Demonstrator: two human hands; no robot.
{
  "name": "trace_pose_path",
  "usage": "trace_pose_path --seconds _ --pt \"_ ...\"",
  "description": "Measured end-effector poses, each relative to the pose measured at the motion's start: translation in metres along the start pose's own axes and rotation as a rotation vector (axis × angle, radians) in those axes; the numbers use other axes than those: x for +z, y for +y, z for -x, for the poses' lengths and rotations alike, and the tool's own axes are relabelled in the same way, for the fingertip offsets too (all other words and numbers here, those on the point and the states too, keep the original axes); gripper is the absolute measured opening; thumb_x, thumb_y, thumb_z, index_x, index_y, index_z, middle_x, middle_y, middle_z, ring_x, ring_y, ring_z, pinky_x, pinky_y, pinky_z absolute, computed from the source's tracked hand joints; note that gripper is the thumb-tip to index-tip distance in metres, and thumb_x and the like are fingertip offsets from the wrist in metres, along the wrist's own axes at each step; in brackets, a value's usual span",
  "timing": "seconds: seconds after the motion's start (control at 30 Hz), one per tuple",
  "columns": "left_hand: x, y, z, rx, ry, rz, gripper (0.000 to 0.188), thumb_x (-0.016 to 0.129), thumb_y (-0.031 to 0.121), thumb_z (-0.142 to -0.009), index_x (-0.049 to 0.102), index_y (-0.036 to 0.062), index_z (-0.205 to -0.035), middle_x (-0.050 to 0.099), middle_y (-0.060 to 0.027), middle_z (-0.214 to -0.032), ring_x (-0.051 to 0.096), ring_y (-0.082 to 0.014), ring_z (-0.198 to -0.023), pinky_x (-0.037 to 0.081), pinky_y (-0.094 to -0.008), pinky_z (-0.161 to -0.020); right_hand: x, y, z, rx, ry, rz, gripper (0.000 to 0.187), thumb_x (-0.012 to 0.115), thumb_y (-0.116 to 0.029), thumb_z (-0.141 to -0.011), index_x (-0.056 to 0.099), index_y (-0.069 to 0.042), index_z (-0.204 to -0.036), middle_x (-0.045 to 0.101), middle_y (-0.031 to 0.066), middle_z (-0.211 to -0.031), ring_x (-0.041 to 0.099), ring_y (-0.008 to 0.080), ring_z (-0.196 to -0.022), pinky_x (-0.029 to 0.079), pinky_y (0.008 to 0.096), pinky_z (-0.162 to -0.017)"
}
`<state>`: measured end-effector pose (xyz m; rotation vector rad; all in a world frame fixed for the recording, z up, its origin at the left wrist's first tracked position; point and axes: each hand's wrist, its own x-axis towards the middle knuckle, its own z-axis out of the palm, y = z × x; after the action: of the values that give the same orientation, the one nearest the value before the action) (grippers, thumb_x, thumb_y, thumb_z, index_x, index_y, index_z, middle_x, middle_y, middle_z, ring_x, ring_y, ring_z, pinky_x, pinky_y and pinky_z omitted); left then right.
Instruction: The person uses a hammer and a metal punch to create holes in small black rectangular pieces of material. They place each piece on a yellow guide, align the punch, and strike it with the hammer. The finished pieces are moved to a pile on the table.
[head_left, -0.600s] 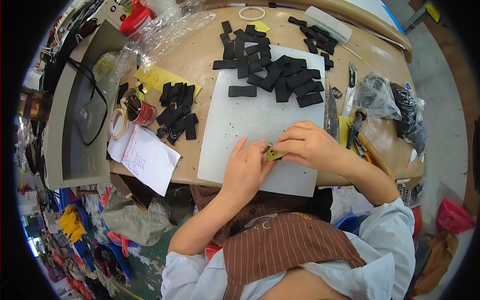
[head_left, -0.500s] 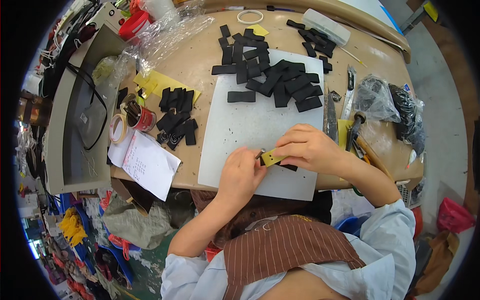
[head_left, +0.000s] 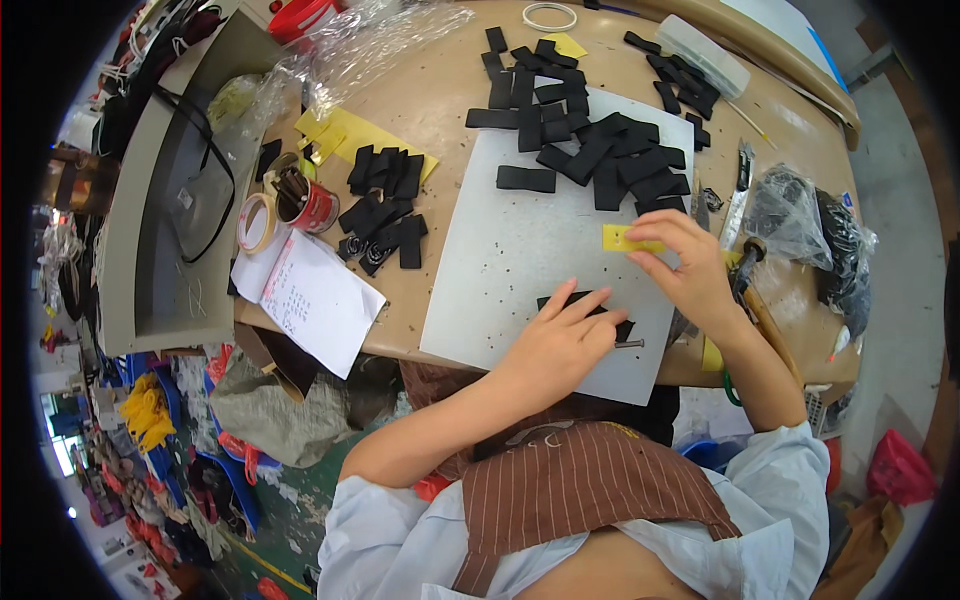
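In my right hand (head_left: 690, 268) a small yellow card template (head_left: 613, 238) with punched holes is pinched between thumb and fingers, held above the white board (head_left: 480, 270). My left hand (head_left: 560, 350) lies with its fingers spread over a folded black fabric strip (head_left: 625, 330), which it partly hides. Beside those fingertips is a metal nail-like punch (head_left: 632, 344), its near end hidden by the hand. Farther back on the board sits a loose pile of similar black strips (head_left: 608, 150), and one strip (head_left: 526, 179) lies apart from them.
More black strips (head_left: 410, 240) lie left, near a red can (head_left: 318, 208) of tools, a tape roll (head_left: 257, 222) and a notebook (head_left: 320, 300). On the right are a hammer (head_left: 748, 262), a utility knife (head_left: 738, 200) and plastic-wrapped black bundles (head_left: 795, 215).
My right hand has lifted the yellow template up and right, off the strip. My left hand has moved right, its fingers now spread on the strip; the punch now lies beside them.
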<state>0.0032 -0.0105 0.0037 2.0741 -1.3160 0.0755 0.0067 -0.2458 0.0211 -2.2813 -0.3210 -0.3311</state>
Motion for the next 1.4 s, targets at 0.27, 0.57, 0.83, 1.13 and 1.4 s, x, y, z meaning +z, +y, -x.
trace_pose_path --seconds 0.27,0.57,0.83,1.13,1.4 --pt "-0.068 -0.091 0.016 -0.408 0.342 -0.478 0.035 0.072 0.002 -0.076 0.062 -0.0011 -0.11 0.064 -0.0108 -0.089 0.062 -0.0292 -0.08 0.05 -0.0381 -0.079 0.004 0.001 0.0 -0.065 0.146 0.296 0.031 0.079 -0.022 -0.075 0.066 -0.004 -0.097 0.065 0.0105 -0.097 0.061 0.0292 -0.092 0.05 0.0375 -0.075" --pt "-0.046 -0.119 -0.041 -0.281 0.372 -0.167 0.038 0.081 0.007 -0.073 0.046 0.0011 -0.086 0.067 -0.0119 -0.091 0.059 -0.0332 -0.075 0.048 -0.0384 -0.071 0.032 -0.009 -0.046 0.082 0.072 0.57 0.031 0.074 -0.027 -0.081 0.06 -0.005 -0.1 0.062 0.0113 -0.087 0.065 0.0323 -0.081 0.051 0.042 -0.068" --pt "-0.017 -0.001 -0.002 -0.271 0.166 0.092 0.036 0.081 0.008 -0.072 0.051 0.0055 -0.091 0.067 -0.008 -0.092 0.062 -0.0284 -0.09 0.047 -0.0423 -0.091 -0.03 -0.022 -0.015 0.312 0.091 0.209 0.03 0.074 -0.008 -0.079 0.064 -0.004 -0.106 0.067 0.0083 -0.098 0.06 0.0191 -0.072 0.049 0.0318 -0.067" --pt "-0.025 0.002 0.017 -0.303 0.132 0.186 0.055 0.084 0.013 -0.068 0.06 0.0076 -0.117 0.06 -0.001 -0.08 0.055 -0.0223 -0.078 0.043 -0.0428 -0.095 -0.008 -0.038 0.057 0.099 -0.097 0.008 0.042 0.078 -0.008 -0.072 0.065 -0.005 -0.111 0.068 0.0079 -0.102 0.06 0.0236 -0.087 0.048 0.0345 -0.079" --pt "-0.02 -0.005 0.008 -0.283 0.085 0.167 0.047 0.084 0.014 -0.07 0.037 0.012 -0.075 0.073 -0.0039 -0.106 0.052 -0.0204 -0.072 0.036 -0.0362 -0.091 0.006 -0.04 0.058 0.012 -0.087 0.102 0.046 0.08 -0.011 -0.07 0.064 -0.007 -0.113 0.068 0.0065 -0.103 0.06 0.0276 -0.094 0.046 0.0381 -0.085"
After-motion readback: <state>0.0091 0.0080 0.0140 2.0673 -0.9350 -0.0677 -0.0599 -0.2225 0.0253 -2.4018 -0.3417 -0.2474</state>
